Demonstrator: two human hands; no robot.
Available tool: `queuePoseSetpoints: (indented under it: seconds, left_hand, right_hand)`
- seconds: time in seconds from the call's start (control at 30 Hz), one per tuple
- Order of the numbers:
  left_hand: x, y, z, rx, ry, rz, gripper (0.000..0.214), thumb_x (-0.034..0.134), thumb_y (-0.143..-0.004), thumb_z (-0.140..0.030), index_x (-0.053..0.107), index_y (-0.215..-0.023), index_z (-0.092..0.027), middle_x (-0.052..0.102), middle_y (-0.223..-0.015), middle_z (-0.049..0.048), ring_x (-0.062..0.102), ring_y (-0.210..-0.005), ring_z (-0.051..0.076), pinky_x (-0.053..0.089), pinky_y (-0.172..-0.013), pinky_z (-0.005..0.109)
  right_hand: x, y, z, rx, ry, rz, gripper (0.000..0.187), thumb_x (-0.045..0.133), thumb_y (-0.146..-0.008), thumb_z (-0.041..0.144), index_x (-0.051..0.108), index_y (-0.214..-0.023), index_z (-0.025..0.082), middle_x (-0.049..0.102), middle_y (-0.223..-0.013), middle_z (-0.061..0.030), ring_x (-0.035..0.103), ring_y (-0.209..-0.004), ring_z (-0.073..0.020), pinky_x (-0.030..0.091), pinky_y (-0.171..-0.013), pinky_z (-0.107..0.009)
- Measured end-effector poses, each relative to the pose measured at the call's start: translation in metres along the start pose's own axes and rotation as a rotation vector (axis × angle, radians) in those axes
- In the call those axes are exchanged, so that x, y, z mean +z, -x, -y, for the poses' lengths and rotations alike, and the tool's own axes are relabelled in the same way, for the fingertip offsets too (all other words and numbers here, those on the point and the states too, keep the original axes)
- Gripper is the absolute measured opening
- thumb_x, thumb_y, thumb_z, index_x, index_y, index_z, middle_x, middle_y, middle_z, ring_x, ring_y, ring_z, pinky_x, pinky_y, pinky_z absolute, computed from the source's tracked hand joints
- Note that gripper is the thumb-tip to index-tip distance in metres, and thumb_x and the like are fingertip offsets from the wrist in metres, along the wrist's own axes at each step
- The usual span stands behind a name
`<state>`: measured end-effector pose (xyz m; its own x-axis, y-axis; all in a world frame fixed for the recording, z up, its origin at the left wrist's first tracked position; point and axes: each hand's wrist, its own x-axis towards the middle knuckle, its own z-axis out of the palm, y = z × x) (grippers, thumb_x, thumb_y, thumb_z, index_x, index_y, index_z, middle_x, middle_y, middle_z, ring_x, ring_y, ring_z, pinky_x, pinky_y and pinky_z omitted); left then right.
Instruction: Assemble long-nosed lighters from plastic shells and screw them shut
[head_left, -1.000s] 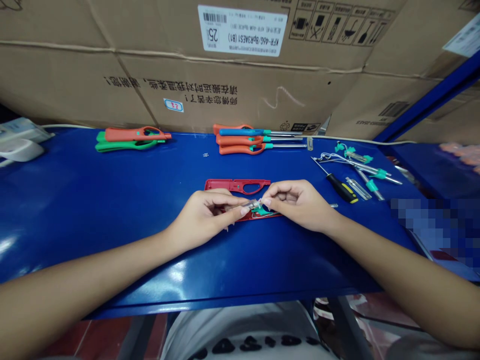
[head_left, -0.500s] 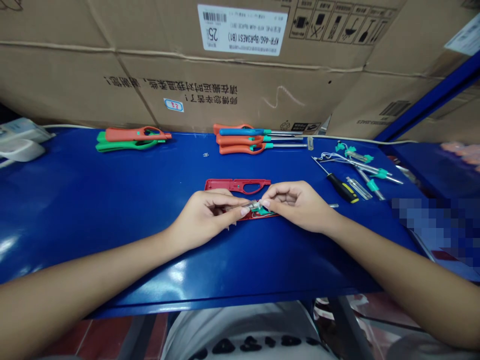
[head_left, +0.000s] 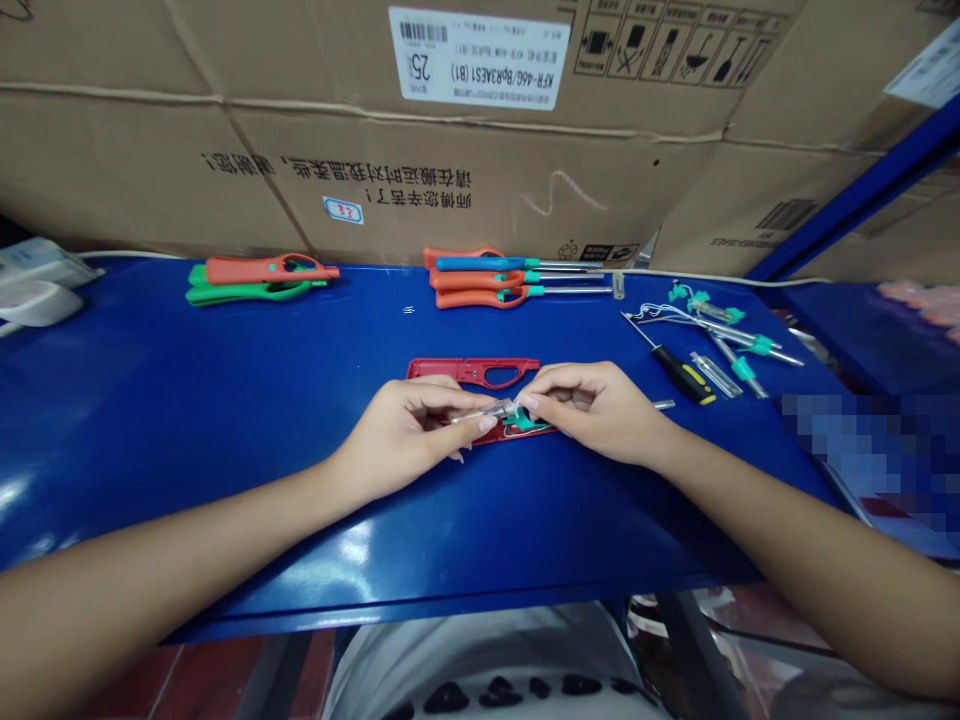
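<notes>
Between the thumb and fingers of my left hand (head_left: 420, 430) is a small clear gas cartridge (head_left: 484, 412), lying nearly level. My right hand (head_left: 589, 405) pinches at the cartridge's right end, where a small whitish tip or tube shows; its exact shape is hard to make out. Below both hands lies a red lighter shell half (head_left: 489, 436) holding a teal trigger (head_left: 525, 420) and thin white wires. The metal tube (head_left: 664, 405) pokes out past my right hand. Just behind, the other red shell half (head_left: 472, 371) rests open side up.
Orange and green lighter bodies (head_left: 262, 272) lie at the back left. Several assembled lighters (head_left: 480, 280) are stacked at the back middle. To the right are a black-yellow screwdriver (head_left: 682, 375), a spare cartridge (head_left: 716, 375) and wired metal tubes (head_left: 750, 343). A cardboard box (head_left: 345, 150) stands behind.
The cartridge in my left hand has turned slightly and more of its clear body shows. Both hands stay almost in place; the whole view has shifted a little.
</notes>
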<state>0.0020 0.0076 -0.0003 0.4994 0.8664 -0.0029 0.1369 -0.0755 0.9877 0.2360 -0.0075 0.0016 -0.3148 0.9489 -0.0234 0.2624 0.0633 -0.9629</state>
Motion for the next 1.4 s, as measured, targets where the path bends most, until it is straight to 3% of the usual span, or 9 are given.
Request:
queuePoseSetpoints:
  seconds: [0.27,0.87,1.1,1.27,1.4]
  left_hand:
    - [-0.001,0.0,0.001,0.005,0.015,-0.012,0.024,0.081,-0.081,-0.027,0.082,-0.103,-0.017,0.078,-0.082,0.0059,0.066,-0.055,0.009,0.059,-0.05,0.016]
    - [-0.001,0.001,0.0,0.106,-0.112,0.033,0.023,0.075,-0.087,-0.025,0.081,-0.107,-0.016,0.073,-0.08,0.0046,0.066,-0.054,0.009,0.057,-0.051,0.018]
    - [-0.014,0.0,-0.006,0.39,-0.479,0.022,0.021,0.071,-0.091,-0.025,0.08,-0.108,-0.018,0.079,-0.096,0.0073,0.073,-0.079,0.016,0.057,-0.068,0.023]
    - [-0.024,-0.001,-0.011,0.458,-0.632,0.089,0.019,0.067,-0.094,-0.025,0.079,-0.107,-0.017,0.079,-0.099,0.0051,0.072,-0.088,0.016,0.056,-0.079,0.026]
    - [-0.024,0.0,-0.01,0.507,-0.666,0.114,0.014,0.066,-0.094,-0.021,0.077,-0.103,-0.018,0.079,-0.094,0.0027,0.07,-0.086,0.016,0.054,-0.083,0.028]
  right_hand:
    - [-0.003,0.0,-0.002,-0.03,0.036,-0.026,0.022,0.073,-0.083,0.04,0.071,-0.086,0.018,0.059,-0.071,-0.0003,0.048,-0.062,-0.0116,0.038,-0.055,-0.026]
    - [0.0,0.002,0.0,-0.015,0.053,-0.002,0.022,0.071,-0.085,0.04,0.072,-0.085,0.018,0.062,-0.077,-0.0027,0.05,-0.064,-0.0121,0.04,-0.056,-0.027]
    - [-0.005,0.004,0.002,-0.074,0.141,0.028,0.018,0.067,-0.09,0.036,0.071,-0.091,0.019,0.06,-0.086,-0.003,0.051,-0.065,-0.0113,0.038,-0.053,-0.025]
    - [-0.01,0.004,0.002,-0.135,0.221,-0.024,0.016,0.062,-0.094,0.031,0.072,-0.098,0.019,0.06,-0.086,-0.0031,0.051,-0.067,-0.0118,0.04,-0.054,-0.025]
    - [-0.013,0.003,-0.001,-0.283,0.41,-0.039,0.016,0.058,-0.096,0.026,0.072,-0.1,0.019,0.061,-0.086,-0.0026,0.05,-0.062,-0.0102,0.039,-0.054,-0.026]
